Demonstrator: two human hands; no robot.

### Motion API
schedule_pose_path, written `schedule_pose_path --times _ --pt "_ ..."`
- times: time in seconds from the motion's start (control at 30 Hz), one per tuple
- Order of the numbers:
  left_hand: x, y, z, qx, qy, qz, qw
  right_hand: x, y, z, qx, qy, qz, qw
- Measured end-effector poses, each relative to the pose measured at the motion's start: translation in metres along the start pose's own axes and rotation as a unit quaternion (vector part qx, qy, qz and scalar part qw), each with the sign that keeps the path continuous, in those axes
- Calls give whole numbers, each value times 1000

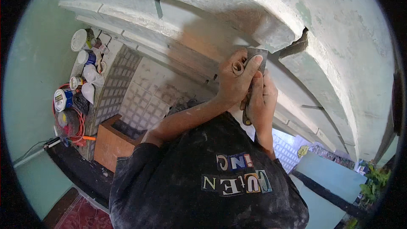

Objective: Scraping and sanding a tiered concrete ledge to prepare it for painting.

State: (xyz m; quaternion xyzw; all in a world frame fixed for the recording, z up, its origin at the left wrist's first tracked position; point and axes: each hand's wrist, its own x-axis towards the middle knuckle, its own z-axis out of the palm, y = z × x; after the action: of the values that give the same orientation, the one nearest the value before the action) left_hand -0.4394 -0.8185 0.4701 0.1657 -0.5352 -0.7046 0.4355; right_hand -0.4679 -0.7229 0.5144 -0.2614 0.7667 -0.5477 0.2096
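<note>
Both hands are close together around a putty knife (263, 53), in front of a curved, plastered ledge. My left hand (234, 80) is closed, with its thumb lying on the flat metal blade. A small curled brownish piece, perhaps rolled sandpaper (238, 67), sits in the bent fingers of that hand. My right hand (263, 99) is wrapped round the knife lower down, its thumb pointing up towards the blade. The rounded end of the handle (246, 118) shows below the hands. Whether the blade's edge touches the ledge, I cannot tell.
Long curved ledges (280, 29) span the top and right, one with a dark gap. Paint tubs (63, 99), plastic bags (93, 75) and an orange cord (80, 133) crowd a surface at left. A wooden box (112, 144) stands below them. Plants (375, 182) grow at lower right.
</note>
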Motion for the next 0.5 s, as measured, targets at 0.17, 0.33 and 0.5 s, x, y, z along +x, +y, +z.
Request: schedule_pose_path --times 0.17,0.33,0.5 --pt "0 22 15 -68 42 6 997 0 -3 -1 -9 16 -29 999" --pt "-4 1 3 -42 -1 2 999 -4 1 -2 -46 22 -40 998" --pt "-4 14 11 -73 13 -23 997 -1 5 -4 -21 14 -14 1000"
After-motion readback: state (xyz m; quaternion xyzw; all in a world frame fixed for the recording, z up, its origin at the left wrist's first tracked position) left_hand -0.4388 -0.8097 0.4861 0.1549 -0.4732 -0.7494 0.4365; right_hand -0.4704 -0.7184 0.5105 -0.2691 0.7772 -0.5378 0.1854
